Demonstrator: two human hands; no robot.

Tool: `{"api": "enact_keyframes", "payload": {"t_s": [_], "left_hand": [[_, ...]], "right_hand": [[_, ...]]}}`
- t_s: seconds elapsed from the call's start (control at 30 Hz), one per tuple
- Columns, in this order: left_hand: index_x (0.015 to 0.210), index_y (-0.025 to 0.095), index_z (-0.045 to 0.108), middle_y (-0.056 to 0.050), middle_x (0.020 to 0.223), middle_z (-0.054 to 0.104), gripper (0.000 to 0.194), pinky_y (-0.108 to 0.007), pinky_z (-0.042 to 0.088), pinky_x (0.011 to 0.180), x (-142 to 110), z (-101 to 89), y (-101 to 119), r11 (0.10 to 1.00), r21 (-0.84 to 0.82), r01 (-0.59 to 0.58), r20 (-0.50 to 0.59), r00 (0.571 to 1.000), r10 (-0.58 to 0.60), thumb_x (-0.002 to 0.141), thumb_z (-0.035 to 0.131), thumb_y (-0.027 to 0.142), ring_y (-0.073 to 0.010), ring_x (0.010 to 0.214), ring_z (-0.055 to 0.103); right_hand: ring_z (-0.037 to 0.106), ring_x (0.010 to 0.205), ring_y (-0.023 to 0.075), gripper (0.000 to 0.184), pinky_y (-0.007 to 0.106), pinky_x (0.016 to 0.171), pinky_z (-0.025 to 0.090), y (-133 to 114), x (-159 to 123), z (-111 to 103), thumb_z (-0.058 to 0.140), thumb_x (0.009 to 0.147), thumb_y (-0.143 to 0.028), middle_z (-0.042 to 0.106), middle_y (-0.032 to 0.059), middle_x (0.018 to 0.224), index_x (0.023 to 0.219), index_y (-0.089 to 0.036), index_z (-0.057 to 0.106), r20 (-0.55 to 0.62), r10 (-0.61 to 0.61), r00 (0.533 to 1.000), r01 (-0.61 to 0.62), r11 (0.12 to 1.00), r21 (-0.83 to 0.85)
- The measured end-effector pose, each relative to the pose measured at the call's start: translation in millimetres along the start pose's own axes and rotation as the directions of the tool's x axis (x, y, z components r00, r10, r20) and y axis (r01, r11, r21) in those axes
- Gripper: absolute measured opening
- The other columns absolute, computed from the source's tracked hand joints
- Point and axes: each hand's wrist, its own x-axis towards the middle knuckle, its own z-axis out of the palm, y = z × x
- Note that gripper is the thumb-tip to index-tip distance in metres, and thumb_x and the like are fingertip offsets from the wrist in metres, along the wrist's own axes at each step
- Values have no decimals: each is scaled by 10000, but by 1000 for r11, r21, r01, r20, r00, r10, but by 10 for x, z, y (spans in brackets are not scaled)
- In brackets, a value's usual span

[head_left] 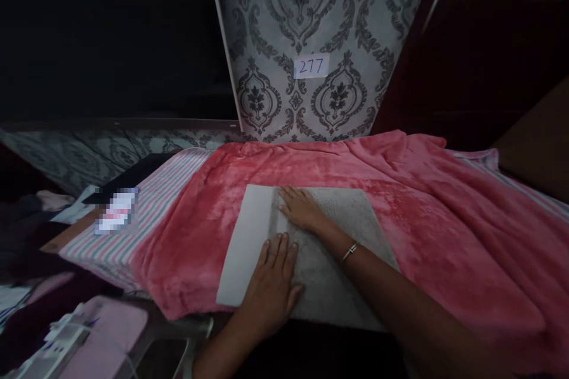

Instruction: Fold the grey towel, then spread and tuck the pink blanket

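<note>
A flat, roughly rectangular grey plush piece (338, 284) lies on the red blanket (213, 183), its near edge at the blanket's front. A smooth pale panel (247, 237) runs along its left side; I cannot tell whether this is a separate layer or a folded-over part. My left hand (274, 284) rests flat near the seam between pale and grey, fingers spread and pointing away from me. Farther back, my right hand (299, 206) lies flat across the same seam, its fingers extended to the left. Neither hand grasps anything.
A striped cloth (155, 201) shows under the blanket's left side. At the lower left are a pink pad (111, 331) and a white power strip (57, 343) with a cable. Behind stand a large dark screen (115, 35) and a patterned wall (306, 18) with a "277" paper label (311, 66).
</note>
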Motion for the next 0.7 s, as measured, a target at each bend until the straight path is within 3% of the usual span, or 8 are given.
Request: {"api": "enact_keyframes", "payload": {"t_s": [0.17, 0.4, 0.7], "left_hand": [[1575, 89, 244, -231, 1636, 263, 796, -550, 334, 1195, -88, -34, 24, 1000, 17, -15, -35, 999, 16, 935, 577, 425, -355, 1537, 206], [1613, 136, 122, -185, 1643, 268, 833, -548, 402, 1157, -282, 26, 131, 999, -42, 20, -92, 996, -23, 921, 556, 298, -329, 1532, 234], [1610, 221, 184, -124, 1614, 370, 804, -500, 426, 1164, -514, -143, 110, 975, -221, -35, -120, 993, 8, 901, 559, 163, -276, 1495, 349]], "right_hand": [[301, 1484, 282, 605, 503, 1210, 208, 84, 182, -82, 363, 1034, -456, 333, 109, 1620, 1571, -179, 347, 45, 40, 998, -38, 998, -42], [391, 1421, 319, 541, 548, 1151, 302, 169, 295, -10, 370, 1038, -452, 422, 131, 1567, 1504, -193, 465, -45, 49, 998, -48, 999, 15], [401, 1427, 284, 535, 522, 1181, 275, 175, 295, 25, 400, 1032, -453, 447, 131, 1550, 1498, -202, 471, -106, 42, 993, -33, 996, 89]]}}
